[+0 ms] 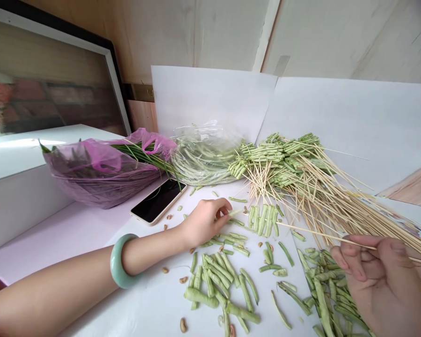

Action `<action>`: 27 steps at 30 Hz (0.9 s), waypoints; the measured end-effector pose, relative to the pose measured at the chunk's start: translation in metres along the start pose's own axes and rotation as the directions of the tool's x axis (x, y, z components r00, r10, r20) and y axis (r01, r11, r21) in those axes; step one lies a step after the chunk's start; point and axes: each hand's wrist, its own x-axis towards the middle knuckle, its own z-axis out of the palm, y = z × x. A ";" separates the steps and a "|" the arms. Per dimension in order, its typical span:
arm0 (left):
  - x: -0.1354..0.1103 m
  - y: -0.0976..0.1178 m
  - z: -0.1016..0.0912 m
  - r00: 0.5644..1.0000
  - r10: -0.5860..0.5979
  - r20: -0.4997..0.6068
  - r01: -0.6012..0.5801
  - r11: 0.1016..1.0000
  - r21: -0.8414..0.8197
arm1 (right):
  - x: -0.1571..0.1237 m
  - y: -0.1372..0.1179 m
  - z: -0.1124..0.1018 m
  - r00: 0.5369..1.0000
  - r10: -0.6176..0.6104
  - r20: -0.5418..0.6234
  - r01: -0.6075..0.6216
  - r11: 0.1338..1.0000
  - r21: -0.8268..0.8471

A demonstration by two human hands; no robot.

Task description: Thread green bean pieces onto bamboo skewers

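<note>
My right hand grips a thin bamboo skewer between thumb and fingers. Toward the skewer's far end, several cut green bean pieces are threaded side by side. My left hand, with a pale green bangle on its wrist, pinches a short bean piece close to the skewer's tip. Loose bean pieces lie on the white surface below my left hand. Another pile of cut beans is beside my right hand.
Finished-looking bean skewers are stacked at the back right, their bare sticks pointing toward me. A clear bag of long beans, a purple bag of greens and a phone stand further left. Brown bean seeds are scattered about.
</note>
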 end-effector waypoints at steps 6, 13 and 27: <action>0.001 0.001 0.006 0.997 -0.081 -0.003 0.075 0.936 -0.343 | -0.002 -0.004 0.005 0.997 -0.051 0.050 0.054 0.998 -0.040; -0.001 0.007 0.007 0.989 -0.145 0.042 0.141 0.788 -0.600 | -0.007 -0.002 0.008 0.995 -0.065 0.071 0.071 0.994 -0.081; -0.002 0.008 0.005 0.992 -0.128 -0.010 0.095 0.778 -0.621 | -0.005 0.001 0.005 0.994 -0.096 0.054 0.100 0.991 -0.090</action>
